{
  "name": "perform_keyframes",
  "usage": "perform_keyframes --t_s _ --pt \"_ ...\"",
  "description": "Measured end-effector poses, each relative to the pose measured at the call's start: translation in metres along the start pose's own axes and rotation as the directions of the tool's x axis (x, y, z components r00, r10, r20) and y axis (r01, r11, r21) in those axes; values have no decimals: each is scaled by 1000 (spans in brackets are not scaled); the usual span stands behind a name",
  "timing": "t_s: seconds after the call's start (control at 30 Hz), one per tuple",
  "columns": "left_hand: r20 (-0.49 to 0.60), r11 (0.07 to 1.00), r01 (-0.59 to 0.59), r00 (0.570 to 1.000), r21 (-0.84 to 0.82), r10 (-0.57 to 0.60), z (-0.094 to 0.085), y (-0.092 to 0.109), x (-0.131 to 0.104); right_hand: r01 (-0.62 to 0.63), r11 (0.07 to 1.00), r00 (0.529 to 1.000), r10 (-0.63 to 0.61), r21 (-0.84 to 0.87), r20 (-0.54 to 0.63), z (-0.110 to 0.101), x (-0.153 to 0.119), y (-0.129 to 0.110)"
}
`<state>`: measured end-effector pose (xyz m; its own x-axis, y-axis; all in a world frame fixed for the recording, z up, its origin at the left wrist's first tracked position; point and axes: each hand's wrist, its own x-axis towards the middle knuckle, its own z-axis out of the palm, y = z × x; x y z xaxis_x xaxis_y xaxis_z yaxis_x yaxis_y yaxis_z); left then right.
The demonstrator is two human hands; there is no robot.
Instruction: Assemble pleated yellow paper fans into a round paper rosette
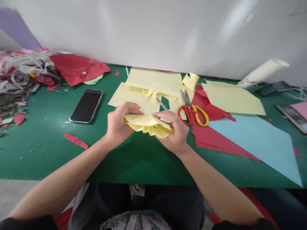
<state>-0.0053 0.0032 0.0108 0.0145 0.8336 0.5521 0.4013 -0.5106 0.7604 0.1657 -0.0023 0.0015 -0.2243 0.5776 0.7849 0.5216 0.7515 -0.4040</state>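
A folded piece of yellow paper (pixel 150 124) with a wavy, scalloped edge is held between both hands above the green table (pixel 141 159). My left hand (pixel 121 123) grips its left side, fingers behind it. On the right end, my right hand (pixel 174 129) pinches it with thumb and fingers. Just behind lie yellow paper sheets (pixel 153 78), with a small crumpled yellow scrap (pixel 150 93) on top. A slim metal blade (pixel 161 103) shows beyond the right fingers; its other end is hidden. Scissors (pixel 192 110) with one red and one yellow handle rest right of that hand.
Left of the hands lies a black-screened phone (pixel 86 106), with a red paper strip (pixel 76 141) nearer. A heap of ribbons and scraps (pixel 28 70) fills the far left. Red paper (pixel 216 139), blue paper (pixel 259 137) and a white roll (pixel 263 73) are on the right. A wall stands behind.
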Motion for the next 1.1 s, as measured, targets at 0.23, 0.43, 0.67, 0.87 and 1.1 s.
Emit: perform_keyframes --t_s 0.23,0.43,0.67,0.87,1.1 --pt "69 992 -88 993 -95 95 1 -3 -2 -167 986 986 167 -16 9 -8 5 0" --pt "149 965 -144 973 -218 178 2 -4 -3 -61 976 997 48 -211 -69 -11 5 -2" --pt "335 776 199 942 -599 16 -1 -8 3 -204 959 978 189 -197 -94 -10 8 4" --pt "726 400 751 641 -525 -249 11 1 5 -367 925 919 377 -92 115 -5 12 -10" --pt "813 52 909 395 -414 -429 19 7 -3 -177 909 984 160 -378 -75 6 3 -7"
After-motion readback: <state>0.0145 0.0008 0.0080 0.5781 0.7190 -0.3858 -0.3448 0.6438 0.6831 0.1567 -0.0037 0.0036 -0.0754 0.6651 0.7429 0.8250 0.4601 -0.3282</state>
